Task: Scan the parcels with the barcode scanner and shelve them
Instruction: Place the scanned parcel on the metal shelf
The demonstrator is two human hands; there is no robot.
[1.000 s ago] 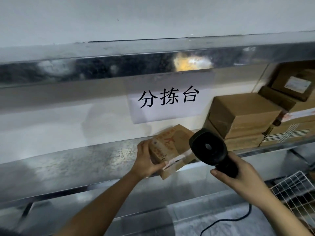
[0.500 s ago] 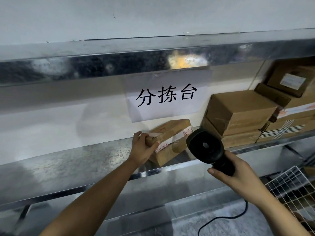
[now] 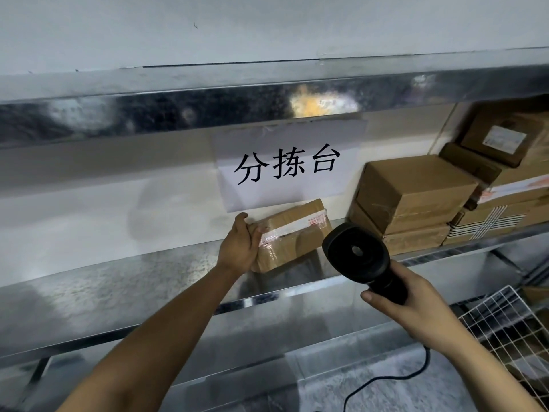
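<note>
Indoors, steel shelf (image 3: pixel 118 281), left hand (image 3: pixel 239 248) gripping parcel (image 3: pixel 292 233), right hand (image 3: pixel 416 307) gripping scanner (image 3: pixel 356 254)

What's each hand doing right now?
Left hand: grips the taped parcel on the shelf.
Right hand: grips the barcode scanner.

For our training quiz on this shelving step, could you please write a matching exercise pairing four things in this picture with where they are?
Things:
1. taped parcel
2. barcode scanner
3. paper sign
4. wire basket

Places:
A. hanging from the upper shelf's edge
B. at the lower right, below the shelf
C. gripped in the right hand
D. on the metal shelf, held by the left hand

Pairs: 1-D, 2-C, 3-A, 4-B
</note>
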